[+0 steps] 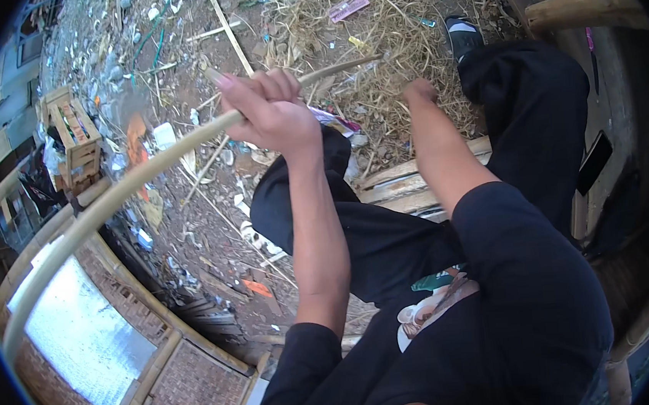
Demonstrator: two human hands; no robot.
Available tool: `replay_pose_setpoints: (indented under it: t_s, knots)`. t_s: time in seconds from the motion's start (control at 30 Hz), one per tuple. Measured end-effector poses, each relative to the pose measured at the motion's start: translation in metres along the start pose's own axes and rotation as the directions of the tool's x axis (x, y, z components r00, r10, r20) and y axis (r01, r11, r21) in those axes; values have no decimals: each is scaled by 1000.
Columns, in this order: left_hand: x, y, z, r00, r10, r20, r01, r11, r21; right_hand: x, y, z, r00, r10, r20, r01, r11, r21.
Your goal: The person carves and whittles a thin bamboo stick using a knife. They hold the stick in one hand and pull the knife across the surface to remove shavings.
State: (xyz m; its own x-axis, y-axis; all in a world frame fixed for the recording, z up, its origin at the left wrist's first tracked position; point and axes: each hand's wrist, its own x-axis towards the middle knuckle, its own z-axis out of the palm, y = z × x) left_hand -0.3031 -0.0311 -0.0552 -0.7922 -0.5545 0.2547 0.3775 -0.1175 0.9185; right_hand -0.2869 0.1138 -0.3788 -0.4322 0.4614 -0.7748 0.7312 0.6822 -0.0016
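From where I stand, the long pole [109,208] is smooth, matt wood. The trousers [535,95] and shirt [532,284] are dull, dark cloth, the straw [400,11] dry and rough, the crate [82,154] bare wooden slats, the panel [187,392] coarse woven matting. The bright sheet [81,328] looks glossy, perhaps metal, though glare makes that hard to tell.

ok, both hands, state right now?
Left hand: closed, holding the pale pole.
Right hand: looks closed; can't tell whether it holds anything.
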Motion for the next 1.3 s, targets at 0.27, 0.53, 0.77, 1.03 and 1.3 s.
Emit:
replay_pose_setpoints:
  t_s: [0.27,0.53,0.77,1.03,1.3]
  knots:
    - [20,0,-20,999,33,-36,-32,998,47,-65,33,-4,975,-206,-79,215,968,131]
    - [24,4,-22,999,22,-40,-21,999,46,-166,-53,-83,606,-689,-397,786,445,428]
    - [21,2,-12,999,5,-34,-6,1000,-15,-129,-29,-30,689,-664,-290,723,604,336]
    - [22,0,-22,1000,7,30,-8,1000,30,-164,-34,-72,781,-543,-307,624,665,412]
    - [21,-5,-18,993,22,114,-8,993,-122,-109,1,-16,761,-635,-134,649,751,122]
